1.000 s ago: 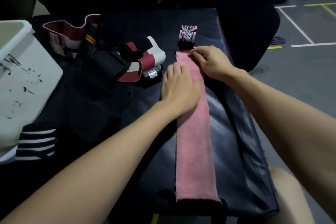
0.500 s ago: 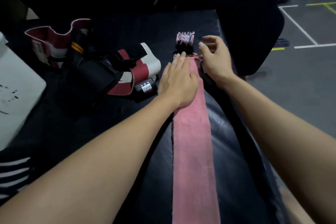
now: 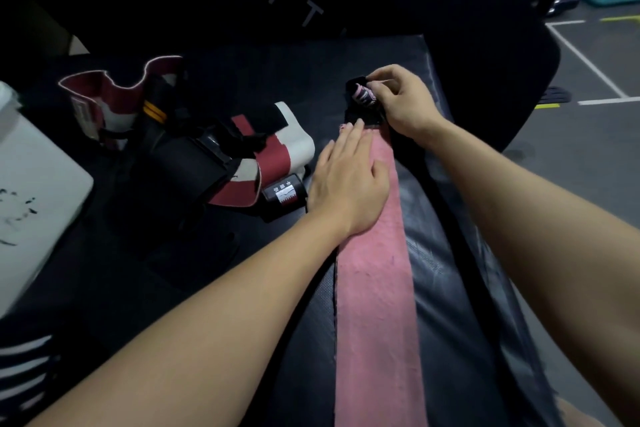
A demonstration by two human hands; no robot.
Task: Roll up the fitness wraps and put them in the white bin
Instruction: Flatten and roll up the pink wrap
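Observation:
A long pink fitness wrap (image 3: 375,288) lies stretched flat down the black padded mat (image 3: 460,253), running from the far middle toward me. My left hand (image 3: 346,180) lies flat on its far part with straight fingers, pressing it down. My right hand (image 3: 401,100) pinches the wrap's black-and-pink end tab (image 3: 362,95) and folds it back over the strip. The white bin (image 3: 38,191) stands at the left edge, only partly in view.
A heap of red, white and black wraps and braces (image 3: 221,152) lies left of the pink strip, with a small black roll (image 3: 284,196) by my left hand. A black-and-white striped wrap (image 3: 24,374) sits bottom left. The mat's right edge drops to the gym floor.
My right hand moved from beside the strip's end onto the end tab and now pinches it, lifted and folded back. My left hand slid slightly up the strip, staying flat.

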